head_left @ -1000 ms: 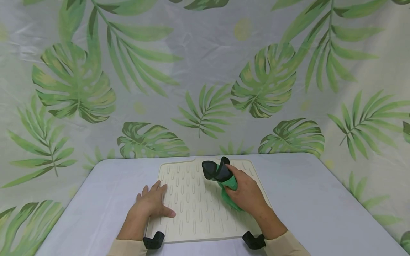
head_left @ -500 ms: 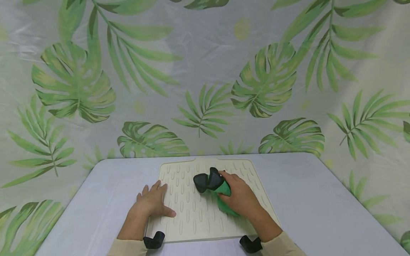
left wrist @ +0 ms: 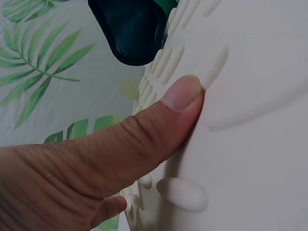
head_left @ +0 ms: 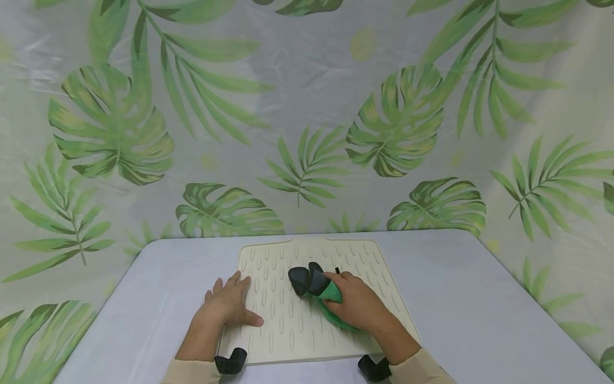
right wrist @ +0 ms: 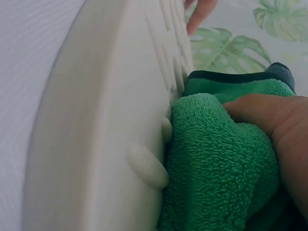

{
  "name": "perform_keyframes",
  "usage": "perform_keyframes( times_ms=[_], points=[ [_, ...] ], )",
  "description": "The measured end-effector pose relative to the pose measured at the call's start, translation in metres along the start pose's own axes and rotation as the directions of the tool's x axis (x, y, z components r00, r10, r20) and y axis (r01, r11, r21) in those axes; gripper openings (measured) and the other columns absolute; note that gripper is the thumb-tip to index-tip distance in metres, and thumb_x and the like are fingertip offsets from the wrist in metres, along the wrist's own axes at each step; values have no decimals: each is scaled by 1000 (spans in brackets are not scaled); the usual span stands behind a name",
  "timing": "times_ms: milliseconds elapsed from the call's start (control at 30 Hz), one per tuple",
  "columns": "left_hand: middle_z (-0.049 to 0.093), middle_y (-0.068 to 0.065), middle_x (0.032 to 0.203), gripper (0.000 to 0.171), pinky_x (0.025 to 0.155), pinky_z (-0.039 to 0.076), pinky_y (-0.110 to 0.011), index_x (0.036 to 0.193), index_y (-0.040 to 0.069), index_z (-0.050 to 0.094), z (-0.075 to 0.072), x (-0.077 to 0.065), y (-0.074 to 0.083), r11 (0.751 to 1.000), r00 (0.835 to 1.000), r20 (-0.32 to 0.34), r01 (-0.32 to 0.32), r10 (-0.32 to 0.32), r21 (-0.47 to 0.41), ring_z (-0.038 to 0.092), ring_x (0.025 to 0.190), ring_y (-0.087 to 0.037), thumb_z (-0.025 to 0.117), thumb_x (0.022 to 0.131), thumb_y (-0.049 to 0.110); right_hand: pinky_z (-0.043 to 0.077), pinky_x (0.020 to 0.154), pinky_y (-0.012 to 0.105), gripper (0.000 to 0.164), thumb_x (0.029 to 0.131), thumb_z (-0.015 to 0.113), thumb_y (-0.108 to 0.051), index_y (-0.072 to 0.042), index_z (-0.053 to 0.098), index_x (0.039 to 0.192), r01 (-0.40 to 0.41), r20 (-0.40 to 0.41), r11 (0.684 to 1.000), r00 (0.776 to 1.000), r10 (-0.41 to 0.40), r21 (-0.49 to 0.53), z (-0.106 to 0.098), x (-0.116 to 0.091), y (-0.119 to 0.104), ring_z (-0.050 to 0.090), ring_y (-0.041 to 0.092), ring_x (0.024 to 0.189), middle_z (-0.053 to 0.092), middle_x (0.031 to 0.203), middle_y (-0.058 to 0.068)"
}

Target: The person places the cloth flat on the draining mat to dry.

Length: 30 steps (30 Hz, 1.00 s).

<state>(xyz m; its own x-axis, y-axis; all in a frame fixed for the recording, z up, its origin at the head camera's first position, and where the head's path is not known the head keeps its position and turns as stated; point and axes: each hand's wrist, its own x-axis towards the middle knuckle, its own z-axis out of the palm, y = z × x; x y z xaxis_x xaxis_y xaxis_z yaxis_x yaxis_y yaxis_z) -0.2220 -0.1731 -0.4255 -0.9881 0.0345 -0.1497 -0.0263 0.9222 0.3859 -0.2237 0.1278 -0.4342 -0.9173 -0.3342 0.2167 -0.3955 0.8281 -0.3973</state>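
A cream drying mat (head_left: 283, 336) with raised oval ridges lies on the table. My right hand (head_left: 357, 301) grips a bunched cloth (head_left: 331, 292), green and fluffy on one side and dark on the other, against the mat's right half. In the right wrist view the cloth (right wrist: 216, 163) touches the ridges, with the thumb pressed into its folds. On the mat's left edge rests my left hand (head_left: 227, 304), its fingers spread. The left wrist view shows that thumb (left wrist: 144, 130) lying on the mat's surface, and a dark corner of the cloth (left wrist: 132, 33) beyond it.
The white-covered table (head_left: 460, 298) extends to both sides of the mat. Behind it hangs a leaf-patterned curtain (head_left: 307, 106). A black wrist mount sits at each wrist, the left mount (head_left: 231, 361) and the right mount (head_left: 374, 368).
My right hand has moved the cloth left and toward me over the mat, mostly in the first half second, then slightly more. The left hand has stayed in place.
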Motion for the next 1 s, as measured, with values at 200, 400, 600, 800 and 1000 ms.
perform_keyframes(
  times_ms=[200, 400, 600, 800, 1000],
  points=[
    [30, -27, 164, 115, 114, 20, -80, 151, 5, 48, 0, 0, 0, 1000, 1000, 2, 3, -2, -10, 17, 147, -66, 98, 55, 44, 57, 88, 50, 56, 86, 82, -25, -14, 63, 137, 22, 20, 1000, 1000, -22, -15, -1, -2, -1, 68, 31, 105, 68, 120, 14],
    [29, -27, 164, 115, 115, 19, -80, 151, 5, 47, 1, 0, -1, 1000, 1000, 1, 2, -2, -10, 16, 147, -66, 98, 56, 44, 58, 87, 49, 54, 86, 82, -24, -12, 64, 135, 52, 17, 998, 999, -52, -30, 0, -2, -1, 67, 31, 104, 68, 118, 15],
    [30, -28, 164, 115, 115, 19, -80, 151, 4, 48, 1, 1, -1, 1000, 1000, -1, -2, 2, -17, 16, 147, -66, 98, 55, 44, 55, 91, 55, 65, 86, 82, -35, -20, 57, 144, -15, 62, 1000, 998, 14, 14, -6, -3, 3, 62, 37, 116, 60, 137, 16],
    [28, -27, 165, 115, 115, 18, -79, 152, 5, 47, 0, 1, -1, 1000, 1000, 4, -3, 3, -20, 15, 148, -66, 98, 56, 44, 52, 95, 61, 93, 80, 85, -50, -22, 40, 157, -120, 173, 991, 979, 107, 67, -25, -4, 11, 55, 45, 130, 38, 158, 21],
    [28, -27, 165, 115, 115, 19, -79, 152, 5, 47, 0, 1, -1, 1000, 1000, 4, -4, 4, -19, 15, 148, -65, 98, 56, 44, 52, 97, 63, 112, 77, 85, -56, -17, 25, 163, -204, 232, 977, 955, 184, 66, -47, -7, 17, 56, 49, 129, 30, 161, 27]
  ],
)
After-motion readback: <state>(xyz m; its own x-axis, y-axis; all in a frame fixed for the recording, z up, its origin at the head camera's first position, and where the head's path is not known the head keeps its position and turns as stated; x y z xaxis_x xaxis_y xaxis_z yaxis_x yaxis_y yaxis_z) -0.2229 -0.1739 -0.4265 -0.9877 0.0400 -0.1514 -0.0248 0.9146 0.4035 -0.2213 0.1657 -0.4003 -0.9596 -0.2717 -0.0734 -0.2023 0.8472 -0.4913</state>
